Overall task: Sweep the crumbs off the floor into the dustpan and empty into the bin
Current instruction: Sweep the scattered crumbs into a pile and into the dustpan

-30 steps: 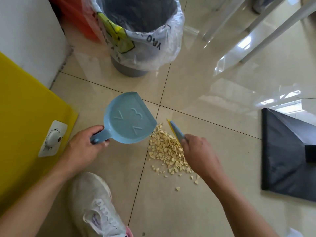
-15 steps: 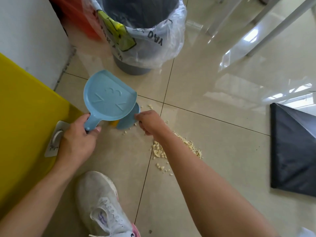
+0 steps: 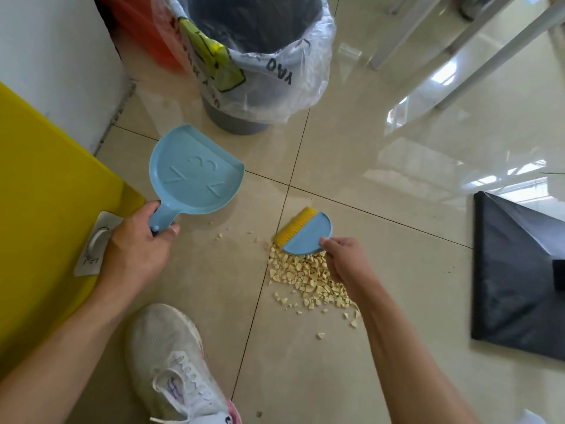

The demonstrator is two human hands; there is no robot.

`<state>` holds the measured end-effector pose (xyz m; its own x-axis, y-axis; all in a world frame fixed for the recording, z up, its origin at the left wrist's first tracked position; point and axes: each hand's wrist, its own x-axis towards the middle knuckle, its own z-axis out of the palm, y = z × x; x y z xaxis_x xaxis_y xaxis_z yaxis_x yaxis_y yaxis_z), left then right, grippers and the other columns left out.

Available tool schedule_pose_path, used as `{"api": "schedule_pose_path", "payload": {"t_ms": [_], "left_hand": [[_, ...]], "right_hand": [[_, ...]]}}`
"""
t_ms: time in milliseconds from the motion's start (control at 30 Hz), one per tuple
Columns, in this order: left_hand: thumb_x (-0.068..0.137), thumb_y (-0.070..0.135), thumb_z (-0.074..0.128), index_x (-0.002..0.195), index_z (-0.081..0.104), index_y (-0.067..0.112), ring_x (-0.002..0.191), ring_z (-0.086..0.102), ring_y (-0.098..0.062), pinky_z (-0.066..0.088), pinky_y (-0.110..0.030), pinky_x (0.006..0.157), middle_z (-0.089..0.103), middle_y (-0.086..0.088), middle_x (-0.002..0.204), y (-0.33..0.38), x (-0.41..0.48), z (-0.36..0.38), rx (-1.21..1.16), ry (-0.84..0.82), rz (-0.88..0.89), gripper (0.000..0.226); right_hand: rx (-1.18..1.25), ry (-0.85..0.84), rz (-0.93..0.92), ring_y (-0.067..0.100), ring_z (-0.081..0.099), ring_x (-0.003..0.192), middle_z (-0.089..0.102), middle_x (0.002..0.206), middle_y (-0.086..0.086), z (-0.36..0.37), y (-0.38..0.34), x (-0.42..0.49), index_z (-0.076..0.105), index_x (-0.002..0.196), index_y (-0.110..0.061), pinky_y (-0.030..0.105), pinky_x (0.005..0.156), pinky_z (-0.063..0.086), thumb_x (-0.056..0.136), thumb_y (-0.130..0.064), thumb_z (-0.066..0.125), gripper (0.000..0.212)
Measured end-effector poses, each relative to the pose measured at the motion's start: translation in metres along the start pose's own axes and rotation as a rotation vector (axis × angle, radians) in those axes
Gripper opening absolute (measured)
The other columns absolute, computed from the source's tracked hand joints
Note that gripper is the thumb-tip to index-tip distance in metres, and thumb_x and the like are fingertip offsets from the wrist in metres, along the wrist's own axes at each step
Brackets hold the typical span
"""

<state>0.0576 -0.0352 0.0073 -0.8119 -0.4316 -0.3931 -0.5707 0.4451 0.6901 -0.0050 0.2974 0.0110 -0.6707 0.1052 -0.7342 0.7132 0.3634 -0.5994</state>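
**Brush at the crumb pile, dustpan held beside it**

The glossy tiled floor (image 3: 351,154) fills the view, with a yellow panel (image 3: 39,191) at the left and a black sheet (image 3: 516,280) at the right. At the top stands the grey bin (image 3: 244,56), lined with a clear plastic bag. A white sneaker (image 3: 171,362) is planted at the bottom.

The left hand (image 3: 137,249) is wrapped tight around the handle of the blue dustpan (image 3: 195,175), its flat embossed face turned up. The right hand (image 3: 345,261) pinches the small blue brush (image 3: 305,234), its yellow bristles at the near edge of the pale crumbs (image 3: 308,283), heaped on the floor right of the dustpan; a few strays lie between them.
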Motion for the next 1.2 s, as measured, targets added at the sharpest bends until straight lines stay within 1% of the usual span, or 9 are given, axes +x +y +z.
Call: {"api": "schedule_pose_path", "payload": {"t_ms": [167,300,400,533,733,867,1000,1100,1200], "left_hand": [[0.095,0.022,0.068,0.108,0.063,0.023,0.079,0.062,-0.028,0.043,-0.037,0.068,0.065,0.002,0.083,0.009,-0.005,0.000,-0.013,0.021,0.032,0.014],[0.095,0.022,0.067,0.102,0.062,0.025,0.073,0.059,-0.024,0.041,-0.037,0.065,0.063,0.008,0.078,0.011,-0.007,-0.004,0.017,0.044,0.037,0.010],[0.095,0.022,0.067,0.106,0.062,0.025,0.078,0.060,-0.030,0.041,-0.037,0.067,0.064,0.004,0.079,0.011,-0.009,-0.004,0.022,0.030,0.014,0.012],[0.096,0.024,0.067,0.117,0.063,0.024,0.078,0.061,-0.027,0.042,-0.037,0.069,0.066,-0.002,0.085,0.014,-0.009,-0.001,0.031,-0.005,-0.015,0.022],[0.096,0.024,0.066,0.117,0.061,0.023,0.084,0.060,-0.028,0.043,-0.037,0.074,0.063,-0.002,0.092,0.017,-0.011,0.003,0.055,-0.048,-0.014,0.021],[0.096,0.024,0.067,0.110,0.059,0.027,0.079,0.060,-0.024,0.042,-0.036,0.069,0.063,0.002,0.086,0.016,-0.011,0.004,0.057,-0.065,-0.006,0.016],[0.095,0.023,0.068,0.106,0.057,0.032,0.072,0.056,-0.006,0.039,-0.025,0.058,0.061,0.011,0.080,0.015,-0.011,0.005,0.072,-0.059,0.016,0.018],[0.093,0.023,0.068,0.109,0.062,0.028,0.072,0.061,-0.013,0.042,-0.027,0.059,0.064,0.007,0.080,0.014,-0.019,0.014,0.077,-0.074,0.019,0.018],[0.093,0.024,0.067,0.108,0.061,0.030,0.072,0.063,-0.018,0.043,-0.031,0.060,0.066,0.005,0.080,0.010,-0.032,0.028,0.098,-0.158,0.028,0.017]], "right_hand": [[-0.163,-0.121,-0.170,0.011,0.037,0.041,0.046,0.048,-0.006,0.094,-0.026,-0.024,0.074,0.079,-0.010,0.026,0.045,0.031,0.097,-0.029,0.055,0.033],[-0.431,-0.128,-0.218,0.027,0.056,0.064,0.060,0.067,0.010,0.155,-0.036,-0.027,0.065,0.077,0.000,0.032,0.053,0.037,0.094,-0.024,0.052,0.032],[-0.530,-0.067,-0.178,0.028,0.060,0.066,0.068,0.079,0.015,0.135,-0.032,-0.018,0.066,0.080,-0.004,0.027,0.046,0.036,0.094,-0.023,0.048,0.030],[-0.610,0.020,-0.119,0.014,0.053,0.049,0.063,0.065,0.004,0.062,-0.021,0.000,0.073,0.087,-0.003,0.021,0.042,0.038,0.093,-0.021,0.049,0.030],[-0.620,0.137,-0.044,0.013,0.035,0.040,0.045,0.050,-0.002,-0.027,0.000,-0.003,0.073,0.081,0.000,0.028,0.048,0.030,0.086,-0.023,0.055,0.030],[-0.472,0.023,-0.113,0.007,0.031,0.035,0.042,0.041,-0.009,-0.014,-0.007,-0.029,0.073,0.066,-0.017,0.024,0.043,0.027,0.082,-0.025,0.057,0.024],[-0.640,-0.217,-0.248,0.006,0.046,0.040,0.056,0.050,-0.007,0.053,-0.005,-0.048,0.067,0.066,-0.018,0.024,0.041,0.035,0.087,-0.034,0.054,0.029],[-0.802,-0.194,-0.307,0.024,0.067,0.063,0.070,0.074,0.010,0.083,0.003,-0.046,0.071,0.083,-0.008,0.036,0.054,0.053,0.092,-0.033,0.051,0.032],[-0.796,-0.141,-0.203,0.020,0.068,0.059,0.075,0.080,0.014,0.061,0.008,-0.033,0.074,0.090,-0.008,0.038,0.057,0.061,0.094,-0.028,0.052,0.031]]}}
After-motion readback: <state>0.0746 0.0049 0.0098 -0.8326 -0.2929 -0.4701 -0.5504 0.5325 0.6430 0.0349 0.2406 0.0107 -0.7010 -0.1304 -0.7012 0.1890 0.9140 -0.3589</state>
